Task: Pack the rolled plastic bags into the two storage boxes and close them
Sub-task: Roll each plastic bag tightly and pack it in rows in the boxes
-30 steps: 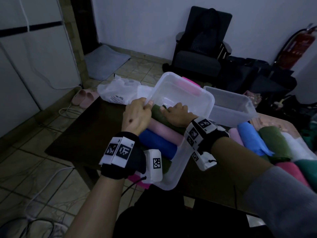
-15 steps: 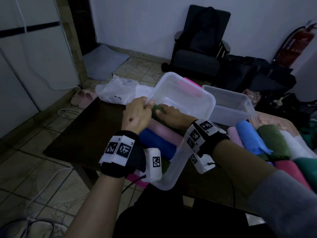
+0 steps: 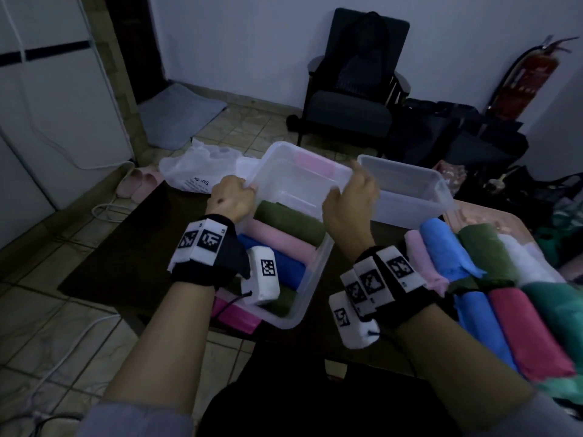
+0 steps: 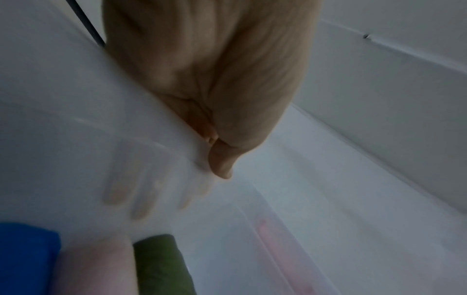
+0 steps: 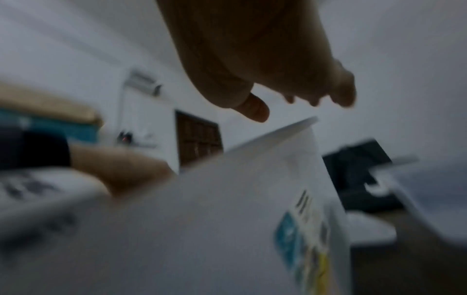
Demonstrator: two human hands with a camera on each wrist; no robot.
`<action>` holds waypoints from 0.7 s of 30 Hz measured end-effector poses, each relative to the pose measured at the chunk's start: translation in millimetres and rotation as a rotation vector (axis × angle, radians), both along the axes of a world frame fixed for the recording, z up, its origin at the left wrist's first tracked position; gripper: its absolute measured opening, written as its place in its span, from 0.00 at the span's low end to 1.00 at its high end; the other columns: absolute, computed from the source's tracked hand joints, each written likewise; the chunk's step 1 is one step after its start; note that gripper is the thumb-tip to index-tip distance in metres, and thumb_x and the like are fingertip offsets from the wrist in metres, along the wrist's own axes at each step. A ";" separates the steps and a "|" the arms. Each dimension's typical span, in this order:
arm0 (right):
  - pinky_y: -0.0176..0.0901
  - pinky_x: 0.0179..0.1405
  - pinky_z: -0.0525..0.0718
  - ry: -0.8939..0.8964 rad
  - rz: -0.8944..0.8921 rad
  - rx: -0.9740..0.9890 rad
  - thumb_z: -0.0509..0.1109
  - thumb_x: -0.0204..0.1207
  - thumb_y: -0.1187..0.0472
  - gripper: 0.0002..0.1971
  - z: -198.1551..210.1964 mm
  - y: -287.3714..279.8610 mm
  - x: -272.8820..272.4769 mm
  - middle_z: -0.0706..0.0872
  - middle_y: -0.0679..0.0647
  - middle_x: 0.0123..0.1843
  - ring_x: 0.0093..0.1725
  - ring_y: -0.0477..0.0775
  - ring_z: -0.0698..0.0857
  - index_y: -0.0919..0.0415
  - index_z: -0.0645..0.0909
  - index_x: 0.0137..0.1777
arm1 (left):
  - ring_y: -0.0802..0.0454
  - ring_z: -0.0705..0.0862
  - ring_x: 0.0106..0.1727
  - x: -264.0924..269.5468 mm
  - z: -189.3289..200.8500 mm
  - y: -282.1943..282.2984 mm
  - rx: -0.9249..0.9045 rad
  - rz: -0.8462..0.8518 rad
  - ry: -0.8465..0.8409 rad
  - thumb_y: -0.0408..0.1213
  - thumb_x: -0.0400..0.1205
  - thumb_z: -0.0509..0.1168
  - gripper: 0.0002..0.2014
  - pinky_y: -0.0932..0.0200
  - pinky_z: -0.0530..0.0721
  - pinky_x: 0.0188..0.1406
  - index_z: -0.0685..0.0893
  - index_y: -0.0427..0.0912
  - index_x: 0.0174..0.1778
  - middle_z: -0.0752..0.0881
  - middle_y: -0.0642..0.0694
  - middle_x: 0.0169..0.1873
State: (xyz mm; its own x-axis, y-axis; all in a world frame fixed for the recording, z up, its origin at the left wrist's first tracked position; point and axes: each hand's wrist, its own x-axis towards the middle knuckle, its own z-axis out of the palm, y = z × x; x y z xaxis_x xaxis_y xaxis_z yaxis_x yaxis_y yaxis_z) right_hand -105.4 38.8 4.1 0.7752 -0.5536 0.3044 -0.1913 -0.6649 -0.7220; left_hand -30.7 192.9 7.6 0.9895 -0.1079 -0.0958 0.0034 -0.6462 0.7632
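1. Head view: the right hand (image 3: pixel 350 201) has left the rolls in the near storage box (image 3: pixel 310 279) on the desk and risen beside the raised lid (image 3: pixel 299 181), its grip loose and empty.
2. The left hand (image 3: pixel 232 200) still pinches the lid's edge (closing probably comes next).
3. More rolled plastic bags (image 3: pixel 492 266) wait beside the second storage box (image 3: pixel 407 187).

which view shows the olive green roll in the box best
The head view: the olive green roll lies whole at the far end of the row in the clear storage box, beside the pale pink roll. The left wrist view catches only one blurred end of it. The right wrist view does not show it.
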 end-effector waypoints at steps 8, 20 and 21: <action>0.50 0.42 0.77 0.235 0.091 0.844 0.58 0.78 0.73 0.08 -21.0 -10.0 1.7 0.75 0.67 0.41 0.42 0.60 0.77 0.67 0.73 0.38 | 0.34 0.77 0.67 25.4 -4.9 -14.8 0.227 -0.007 0.077 0.35 0.84 0.59 0.18 0.52 0.75 0.61 0.78 0.26 0.65 0.79 0.29 0.65; 0.58 0.68 0.76 0.354 0.163 0.757 0.59 0.84 0.61 0.19 -20.5 -34.8 -15.2 0.78 0.72 0.67 0.67 0.69 0.78 0.73 0.73 0.69 | 0.34 0.71 0.72 20.8 7.7 -41.0 0.477 -0.088 0.051 0.38 0.84 0.60 0.25 0.48 0.70 0.67 0.69 0.26 0.72 0.71 0.30 0.72; 0.52 0.65 0.77 0.375 0.146 0.632 0.60 0.84 0.59 0.19 -23.5 -46.1 -18.5 0.78 0.67 0.68 0.68 0.63 0.78 0.68 0.73 0.71 | 0.34 0.70 0.73 17.0 17.8 -46.4 0.475 -0.108 -0.007 0.40 0.84 0.60 0.26 0.46 0.69 0.69 0.66 0.28 0.74 0.69 0.30 0.73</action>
State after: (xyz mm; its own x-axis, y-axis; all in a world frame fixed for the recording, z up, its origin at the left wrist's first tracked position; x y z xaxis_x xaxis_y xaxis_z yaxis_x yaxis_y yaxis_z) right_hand -123.9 -7.3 -19.4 0.8433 -0.4190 -0.3366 -0.4413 -0.1823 -0.8786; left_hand -13.7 146.5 25.4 0.9758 -0.1565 -0.1525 -0.0874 -0.9192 0.3839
